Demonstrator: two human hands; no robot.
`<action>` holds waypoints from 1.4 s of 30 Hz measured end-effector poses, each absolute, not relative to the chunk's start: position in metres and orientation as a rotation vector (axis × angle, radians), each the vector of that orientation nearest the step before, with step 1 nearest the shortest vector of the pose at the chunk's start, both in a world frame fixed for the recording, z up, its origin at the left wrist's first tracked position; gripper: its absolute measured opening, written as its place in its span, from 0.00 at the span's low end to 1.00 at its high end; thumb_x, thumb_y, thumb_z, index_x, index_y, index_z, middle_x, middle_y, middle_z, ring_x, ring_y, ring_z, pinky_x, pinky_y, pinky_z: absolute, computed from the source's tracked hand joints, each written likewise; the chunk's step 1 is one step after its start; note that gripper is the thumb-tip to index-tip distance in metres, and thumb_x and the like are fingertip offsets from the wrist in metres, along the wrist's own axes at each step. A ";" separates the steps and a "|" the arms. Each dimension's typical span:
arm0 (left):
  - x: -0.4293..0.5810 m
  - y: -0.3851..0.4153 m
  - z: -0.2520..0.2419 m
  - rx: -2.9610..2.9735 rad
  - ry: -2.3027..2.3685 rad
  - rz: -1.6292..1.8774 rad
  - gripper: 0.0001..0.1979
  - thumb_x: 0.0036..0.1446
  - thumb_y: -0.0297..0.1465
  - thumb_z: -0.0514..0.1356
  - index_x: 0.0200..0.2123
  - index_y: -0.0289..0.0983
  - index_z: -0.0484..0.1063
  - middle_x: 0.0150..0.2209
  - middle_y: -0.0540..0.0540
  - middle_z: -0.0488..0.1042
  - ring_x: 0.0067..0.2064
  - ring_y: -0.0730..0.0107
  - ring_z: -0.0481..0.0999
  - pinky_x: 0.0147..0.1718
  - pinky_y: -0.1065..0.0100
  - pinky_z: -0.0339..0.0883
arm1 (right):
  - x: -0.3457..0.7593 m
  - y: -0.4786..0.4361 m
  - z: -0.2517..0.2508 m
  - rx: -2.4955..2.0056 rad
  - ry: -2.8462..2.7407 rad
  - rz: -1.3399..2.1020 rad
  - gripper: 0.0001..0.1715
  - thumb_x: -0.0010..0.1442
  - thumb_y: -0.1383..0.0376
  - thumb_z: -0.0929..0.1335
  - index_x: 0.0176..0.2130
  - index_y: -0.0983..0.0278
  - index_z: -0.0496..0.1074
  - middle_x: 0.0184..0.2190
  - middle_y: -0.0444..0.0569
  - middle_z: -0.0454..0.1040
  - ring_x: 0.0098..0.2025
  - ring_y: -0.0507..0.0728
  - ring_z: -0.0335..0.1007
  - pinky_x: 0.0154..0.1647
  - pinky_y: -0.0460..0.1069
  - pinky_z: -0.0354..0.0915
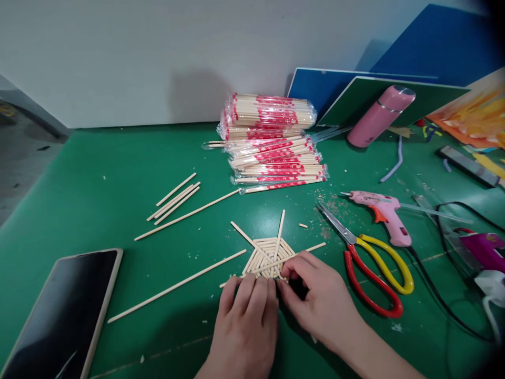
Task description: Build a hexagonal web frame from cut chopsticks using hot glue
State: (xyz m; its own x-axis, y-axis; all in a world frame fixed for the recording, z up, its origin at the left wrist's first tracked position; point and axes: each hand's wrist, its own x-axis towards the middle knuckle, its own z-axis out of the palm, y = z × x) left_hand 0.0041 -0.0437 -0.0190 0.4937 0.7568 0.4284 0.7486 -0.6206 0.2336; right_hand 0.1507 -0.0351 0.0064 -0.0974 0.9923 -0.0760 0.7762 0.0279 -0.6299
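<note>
Near the table's front lies a web-shaped piece made of cut wooden chopsticks [260,251], with longer sticks sticking out past its rings. My left hand [246,321] is closed over its near edge, fingers bent and side by side, hiding that part. At the near right edge, my right hand [319,297] pinches with thumb and forefinger; whether a small separate piece is between the tips is hidden. A long loose chopstick [177,286] lies to the left of the web. Scissors [351,239] with a red and a yellow handle rest open, right of my right hand.
Wrapped chopstick packs [276,142] are piled at the back. Short cut sticks [175,202] lie at left, above a phone [67,316]. A pink glue gun [386,210] trails a black cord at right. Behind it, a pink flask [381,116] leans against boards [363,95].
</note>
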 end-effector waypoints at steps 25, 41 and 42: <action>0.006 -0.042 -0.015 2.710 1.375 0.715 0.16 0.59 0.27 0.42 0.37 0.33 0.70 0.35 0.45 0.72 0.42 0.62 0.66 0.45 0.58 0.51 | 0.147 -0.034 0.003 -1.859 -1.933 0.666 0.02 0.50 0.68 0.64 0.26 0.62 0.64 0.25 0.44 0.64 0.29 0.52 0.60 0.28 0.45 0.55; 0.007 -0.042 -0.016 2.729 1.387 0.744 0.16 0.58 0.26 0.44 0.36 0.34 0.71 0.35 0.45 0.72 0.42 0.62 0.66 0.46 0.58 0.51 | 0.145 -0.035 0.005 -1.887 -1.917 0.655 0.02 0.49 0.67 0.64 0.26 0.62 0.63 0.25 0.43 0.64 0.29 0.52 0.59 0.28 0.45 0.55; 0.006 -0.043 -0.016 2.729 1.387 0.748 0.16 0.58 0.26 0.43 0.36 0.34 0.70 0.35 0.45 0.72 0.42 0.62 0.66 0.46 0.58 0.51 | 0.145 -0.035 0.006 -1.888 -1.914 0.654 0.02 0.49 0.68 0.64 0.26 0.62 0.63 0.25 0.43 0.64 0.29 0.52 0.59 0.28 0.45 0.55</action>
